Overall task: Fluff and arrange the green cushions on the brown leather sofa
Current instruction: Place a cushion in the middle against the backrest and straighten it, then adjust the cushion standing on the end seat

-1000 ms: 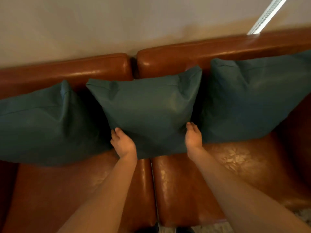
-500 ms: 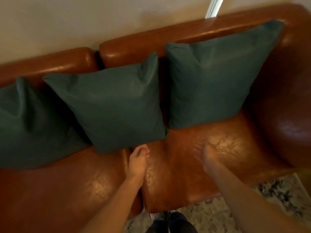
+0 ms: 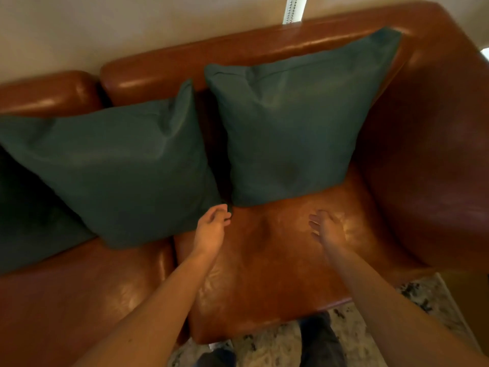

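Three green cushions lean against the back of the brown leather sofa. The right cushion stands upright near the sofa's right arm. The middle cushion leans tilted beside it. Only a dark part of the left cushion shows at the frame's left edge. My left hand hovers over the seat just below the gap between the middle and right cushions, fingers loosely curled, holding nothing. My right hand is over the seat below the right cushion, fingers apart, empty and slightly blurred.
The sofa's right arm rises to the right. A pale wall runs behind the sofa, with a white strip at the top. A patterned rug and my feet lie below the seat's front edge.
Both hands let go of the middle cushion and moved right, toward the right cushion. The view shifted right, so the left cushion slid mostly out of frame.
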The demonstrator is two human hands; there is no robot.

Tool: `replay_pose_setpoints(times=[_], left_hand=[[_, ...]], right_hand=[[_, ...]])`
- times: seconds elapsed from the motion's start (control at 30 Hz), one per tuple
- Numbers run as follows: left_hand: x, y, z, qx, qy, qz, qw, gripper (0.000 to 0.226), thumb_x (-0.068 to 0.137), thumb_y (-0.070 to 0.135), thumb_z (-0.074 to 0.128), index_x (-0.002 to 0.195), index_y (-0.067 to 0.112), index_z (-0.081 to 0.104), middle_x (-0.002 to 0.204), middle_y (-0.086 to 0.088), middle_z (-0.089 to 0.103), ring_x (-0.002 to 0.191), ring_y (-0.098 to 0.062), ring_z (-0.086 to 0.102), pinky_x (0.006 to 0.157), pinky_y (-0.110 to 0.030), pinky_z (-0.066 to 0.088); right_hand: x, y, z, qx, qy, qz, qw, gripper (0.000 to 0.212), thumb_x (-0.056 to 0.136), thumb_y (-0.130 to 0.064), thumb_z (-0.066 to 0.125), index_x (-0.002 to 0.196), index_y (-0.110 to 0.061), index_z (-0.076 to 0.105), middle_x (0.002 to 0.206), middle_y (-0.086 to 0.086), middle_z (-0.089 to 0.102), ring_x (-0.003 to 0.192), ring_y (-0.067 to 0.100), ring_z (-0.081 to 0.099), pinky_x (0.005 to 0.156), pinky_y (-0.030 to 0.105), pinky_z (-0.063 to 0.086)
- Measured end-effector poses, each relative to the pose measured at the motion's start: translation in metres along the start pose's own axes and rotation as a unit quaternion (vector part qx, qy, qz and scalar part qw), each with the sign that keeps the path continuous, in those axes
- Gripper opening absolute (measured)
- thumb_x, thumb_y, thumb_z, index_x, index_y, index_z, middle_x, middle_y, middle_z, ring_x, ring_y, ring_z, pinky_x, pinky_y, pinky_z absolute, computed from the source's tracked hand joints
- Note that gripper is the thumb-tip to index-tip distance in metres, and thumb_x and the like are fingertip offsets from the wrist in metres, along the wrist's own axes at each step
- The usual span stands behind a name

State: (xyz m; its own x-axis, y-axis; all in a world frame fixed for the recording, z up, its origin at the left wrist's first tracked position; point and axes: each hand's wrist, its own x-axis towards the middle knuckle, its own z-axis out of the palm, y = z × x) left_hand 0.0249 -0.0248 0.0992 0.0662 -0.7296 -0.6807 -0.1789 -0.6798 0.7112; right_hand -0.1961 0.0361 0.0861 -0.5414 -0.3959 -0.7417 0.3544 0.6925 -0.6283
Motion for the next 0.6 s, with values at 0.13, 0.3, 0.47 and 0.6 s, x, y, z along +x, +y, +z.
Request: replay_pose_setpoints(times=[0.13, 0.3, 0.47, 0.6], left_hand=[[0.011, 0.010, 0.044, -0.003, 0.037, -0.021, 0.999, 0.032, 0.102, 0.023, 0.041, 0.125, 0.009, 0.057, 0.108, -0.006, 0.062, 0.099, -0.020, 0.059, 0.090, -0.035, 0.043], [0.035, 0.024, 0.091, -0.071, 0.110, -0.059, 0.990, 0.016, 0.103, 0.026, 0.041, 0.100, 0.019, 0.055, 0.083, 0.006, 0.053, 0.076, -0.010, 0.052, 0.061, -0.020, 0.041], [0.066, 0.042, 0.106, -0.117, 0.178, -0.074, 0.974, 0.038, 0.101, 0.041, 0.037, 0.131, 0.022, 0.049, 0.081, 0.009, 0.047, 0.068, -0.006, 0.044, 0.059, -0.025, 0.036], [0.083, 0.056, 0.108, -0.139, 0.169, -0.076, 0.973, 0.056, 0.100, 0.050, 0.032, 0.146, 0.018, 0.039, 0.127, 0.001, 0.057, 0.111, -0.017, 0.055, 0.093, -0.035, 0.043]], right_hand=[[0.043, -0.023, -0.032, -0.025, -0.029, 0.021, 0.999, 0.040, 0.100, -0.021, 0.037, 0.133, -0.004, 0.049, 0.138, 0.027, 0.051, 0.129, 0.040, 0.047, 0.107, 0.050, 0.037], [0.095, -0.060, -0.074, -0.073, -0.043, -0.021, 0.996, 0.026, 0.094, -0.035, 0.046, 0.106, -0.020, 0.064, 0.120, 0.024, 0.063, 0.110, 0.039, 0.060, 0.101, 0.055, 0.044], [0.151, -0.093, -0.075, -0.066, -0.054, -0.074, 0.994, 0.022, 0.095, -0.027, 0.048, 0.112, -0.018, 0.059, 0.123, 0.015, 0.062, 0.104, 0.022, 0.056, 0.098, 0.043, 0.044], [0.179, -0.123, -0.058, -0.051, -0.042, -0.131, 0.989, 0.051, 0.094, -0.039, 0.045, 0.136, -0.012, 0.049, 0.139, 0.012, 0.053, 0.125, 0.025, 0.050, 0.110, 0.037, 0.038]])
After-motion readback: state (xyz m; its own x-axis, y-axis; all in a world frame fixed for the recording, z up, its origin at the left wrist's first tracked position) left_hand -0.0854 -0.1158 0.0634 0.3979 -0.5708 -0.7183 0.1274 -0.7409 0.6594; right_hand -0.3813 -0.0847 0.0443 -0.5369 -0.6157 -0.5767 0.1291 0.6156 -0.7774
